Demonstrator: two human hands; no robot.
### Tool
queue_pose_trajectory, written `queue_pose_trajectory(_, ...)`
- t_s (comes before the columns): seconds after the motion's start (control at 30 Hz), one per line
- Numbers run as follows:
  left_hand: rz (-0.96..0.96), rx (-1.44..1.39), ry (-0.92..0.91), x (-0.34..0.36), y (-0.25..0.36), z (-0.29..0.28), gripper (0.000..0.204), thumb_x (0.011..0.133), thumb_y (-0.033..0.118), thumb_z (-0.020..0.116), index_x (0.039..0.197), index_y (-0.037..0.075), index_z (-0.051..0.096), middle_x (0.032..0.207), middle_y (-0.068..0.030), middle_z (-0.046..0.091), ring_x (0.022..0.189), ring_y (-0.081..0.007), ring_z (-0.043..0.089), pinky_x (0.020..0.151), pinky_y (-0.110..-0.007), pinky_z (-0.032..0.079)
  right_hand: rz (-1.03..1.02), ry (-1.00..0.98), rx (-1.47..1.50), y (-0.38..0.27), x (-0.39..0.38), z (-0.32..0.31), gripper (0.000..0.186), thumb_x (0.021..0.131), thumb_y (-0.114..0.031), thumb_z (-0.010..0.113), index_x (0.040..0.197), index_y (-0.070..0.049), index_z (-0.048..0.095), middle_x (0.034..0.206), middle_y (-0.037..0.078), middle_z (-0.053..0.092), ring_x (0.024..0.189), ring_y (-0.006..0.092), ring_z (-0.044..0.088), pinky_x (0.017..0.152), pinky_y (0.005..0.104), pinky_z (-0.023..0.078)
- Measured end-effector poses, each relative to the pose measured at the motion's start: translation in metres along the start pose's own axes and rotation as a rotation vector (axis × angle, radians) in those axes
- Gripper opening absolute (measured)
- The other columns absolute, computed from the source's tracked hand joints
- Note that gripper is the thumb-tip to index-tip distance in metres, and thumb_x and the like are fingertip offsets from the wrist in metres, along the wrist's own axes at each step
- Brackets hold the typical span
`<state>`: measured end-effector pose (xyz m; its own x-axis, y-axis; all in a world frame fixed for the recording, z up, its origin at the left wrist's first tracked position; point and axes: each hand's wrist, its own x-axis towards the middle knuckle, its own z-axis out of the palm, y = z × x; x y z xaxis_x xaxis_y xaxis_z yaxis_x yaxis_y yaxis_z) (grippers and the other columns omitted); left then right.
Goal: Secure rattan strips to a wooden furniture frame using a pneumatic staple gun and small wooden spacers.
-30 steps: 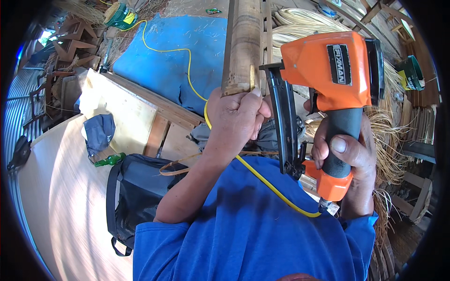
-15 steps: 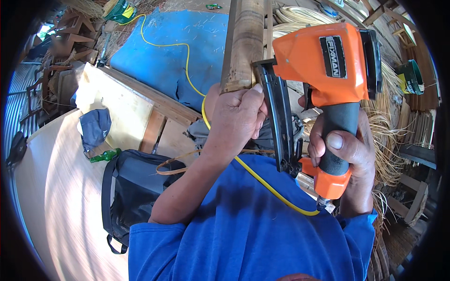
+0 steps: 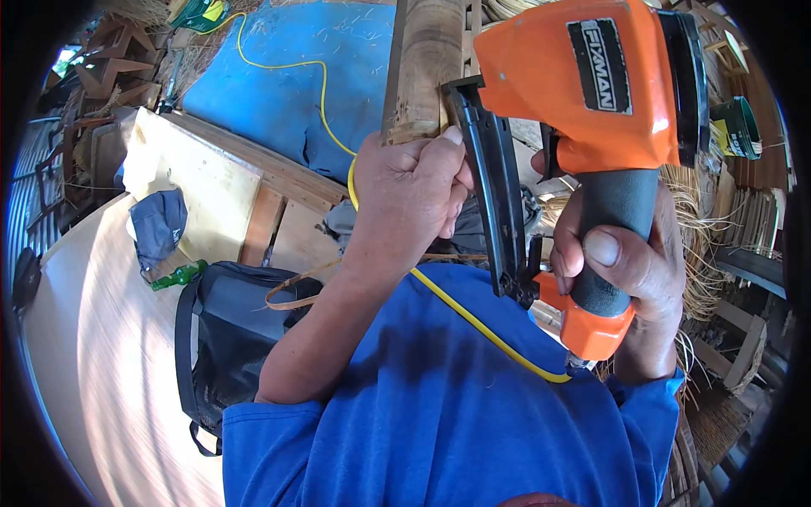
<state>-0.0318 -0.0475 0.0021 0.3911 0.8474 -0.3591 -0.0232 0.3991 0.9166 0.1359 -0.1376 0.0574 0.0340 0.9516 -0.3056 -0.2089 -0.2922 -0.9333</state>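
My right hand grips the black handle of an orange pneumatic stapler, with a finger by the trigger. A yellow air hose joins the foot of its handle. The stapler's black nose touches or nearly touches the side of a brown wooden beam. My left hand is closed around the near end of this beam, thumb on its right side close to the nose. A thin tan strip lies along that side by my thumb. Under my left forearm runs a loose rattan strip.
Left of me are a black bag, a dark cap and a green bottle on a wooden board. A blue sheet lies ahead. Rattan bundles and a green bucket stand to the right.
The stapler looks larger and slightly higher in the picture. The beam, my left hand and the surroundings have shifted a little left and up. Both hands keep their grips.
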Motion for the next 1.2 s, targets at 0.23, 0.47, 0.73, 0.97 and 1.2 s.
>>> queue_pose_trajectory(0.23,-0.012,-0.018,-0.023,0.003,0.002,0.002,0.033,0.089,0.014,0.048,0.06,0.0,0.053,0.044,-0.0011,0.044,0.034,-0.0065,0.038,0.034,-0.021,0.033,-0.043,-0.027,-0.051,-0.004,0.004,0.0,0.029,0.069,-0.021,0.069,0.08,0.004,0.06,0.061,0.005,0.058,0.054,0.0097,0.054,0.051,0.0228,0.043)
queue_pose_trajectory(0.47,0.003,-0.036,0.036,-0.006,0.004,0.002,0.034,0.089,0.017,0.05,0.061,-0.001,0.053,0.044,-0.0016,0.045,0.033,-0.0081,0.039,0.034,-0.023,0.032,-0.054,-0.077,0.003,0.0,0.002,-0.002,0.037,0.07,-0.02,0.068,0.095,0.005,0.057,0.065,0.004,0.057,0.055,0.0109,0.054,0.051,0.0253,0.044)
queue_pose_trajectory(0.73,-0.057,0.0,0.048,-0.006,0.003,-0.001,0.037,0.09,0.02,0.048,0.063,-0.003,0.057,0.045,-0.0024,0.045,0.033,-0.0091,0.039,0.032,-0.023,0.032,-0.3,0.293,0.159,0.015,-0.035,-0.015,0.072,0.076,-0.035,0.061,0.122,0.015,0.034,0.057,0.006,0.048,0.045,0.0159,0.048,0.043,0.0274,0.043)
queue_pose_trajectory(0.97,-0.041,0.133,0.0,-0.004,0.007,-0.004,0.038,0.092,0.022,0.046,0.065,-0.003,0.057,0.046,-0.0027,0.045,0.036,-0.0093,0.041,0.036,-0.024,0.035,-0.257,0.57,0.232,0.072,-0.051,-0.069,0.037,0.082,-0.03,0.057,0.095,0.002,0.044,0.062,0.005,0.046,0.053,0.0155,0.049,0.051,0.0271,0.044)
queue_pose_trajectory(1.2,0.224,0.813,0.05,-0.01,-0.007,-0.009,0.036,0.093,0.027,0.045,0.082,-0.003,0.062,0.066,-0.0139,0.056,0.059,-0.0254,0.056,0.059,-0.035,0.045,0.044,0.859,0.286,0.168,-0.045,-0.133,0.027,0.081,-0.028,0.06,0.085,-0.003,0.051,0.065,0.005,0.053,0.054,0.0146,0.053,0.048,0.0269,0.044)
